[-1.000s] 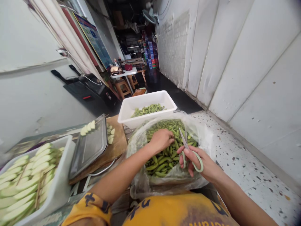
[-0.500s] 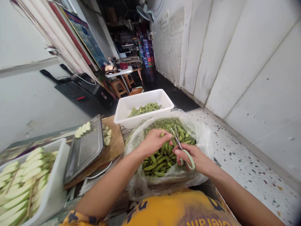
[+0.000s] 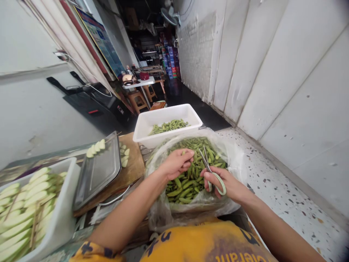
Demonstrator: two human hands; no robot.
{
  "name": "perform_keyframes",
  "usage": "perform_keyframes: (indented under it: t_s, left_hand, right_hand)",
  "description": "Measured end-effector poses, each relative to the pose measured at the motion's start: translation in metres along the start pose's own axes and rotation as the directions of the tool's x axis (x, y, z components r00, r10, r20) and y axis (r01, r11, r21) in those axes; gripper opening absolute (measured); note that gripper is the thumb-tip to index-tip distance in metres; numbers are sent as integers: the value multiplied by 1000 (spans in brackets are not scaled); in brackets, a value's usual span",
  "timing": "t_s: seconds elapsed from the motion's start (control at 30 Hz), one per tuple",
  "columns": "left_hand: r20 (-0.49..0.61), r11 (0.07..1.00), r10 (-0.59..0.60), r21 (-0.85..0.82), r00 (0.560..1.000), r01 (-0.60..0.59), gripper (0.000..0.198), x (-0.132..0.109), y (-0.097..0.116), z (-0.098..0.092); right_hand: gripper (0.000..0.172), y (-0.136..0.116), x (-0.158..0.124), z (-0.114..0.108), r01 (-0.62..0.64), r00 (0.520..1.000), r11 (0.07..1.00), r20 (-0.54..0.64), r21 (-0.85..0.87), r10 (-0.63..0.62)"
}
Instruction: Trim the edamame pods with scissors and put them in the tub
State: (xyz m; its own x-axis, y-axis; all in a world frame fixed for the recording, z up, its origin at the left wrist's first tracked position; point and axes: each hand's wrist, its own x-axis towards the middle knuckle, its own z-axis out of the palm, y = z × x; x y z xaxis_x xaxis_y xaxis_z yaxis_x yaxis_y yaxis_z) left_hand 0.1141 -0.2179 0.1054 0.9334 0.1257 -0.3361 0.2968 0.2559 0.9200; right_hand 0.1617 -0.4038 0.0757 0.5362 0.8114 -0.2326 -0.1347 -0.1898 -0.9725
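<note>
Having lifted from the heap of edamame pods (image 3: 185, 190) to the blades of the scissors (image 3: 207, 166), the left hand (image 3: 176, 163) now sits back leftward, apart from them; in the right hand (image 3: 231, 185), the handles are closer together than a second ago.

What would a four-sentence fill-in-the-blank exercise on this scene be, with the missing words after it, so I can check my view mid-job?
1. The scissors in the right hand have pale ____ handles.
2. The bag that holds green pods is made of see-through ____.
3. The rectangular tub beyond the bag is ____ in colour.
4. As the camera sees it, the tray lies to the ____ of the bag.

Missing words: green; plastic; white; left.
</note>
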Motion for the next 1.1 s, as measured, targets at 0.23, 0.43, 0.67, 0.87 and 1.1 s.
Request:
perform_keyframes:
  t_s: [0.23, 0.43, 0.67, 0.87, 1.1]
  left_hand:
    - [-51, 991, 85, -101, 995, -90, 19, -3, 2, 6]
    - [-65, 971, 133, -191, 989, -143, 25, -5, -4, 7]
    - [-34, 982, 183, -33, 983, -184, 24, -8, -17, 14]
    - [-93, 985, 171, 41, 981, -168, 21, -10, -22, 21]
    - [-199, 967, 236, 149, 951, -208, 17, -2, 6, -1]
  right_hand:
    - [45, -1, 2, 3, -10, 1000, 998, -9, -55, 9]
    - [47, -4, 1, 4, -10, 1000, 998, -15, -68, 9]
    - [49, -2, 5, 6, -5, 1000, 996, 8, -90, 6]
    - [49, 3, 6, 10, -19, 1000, 997, -18, -75, 18]
    - [47, 2, 3, 9, -47, 997, 997, -54, 60, 51]
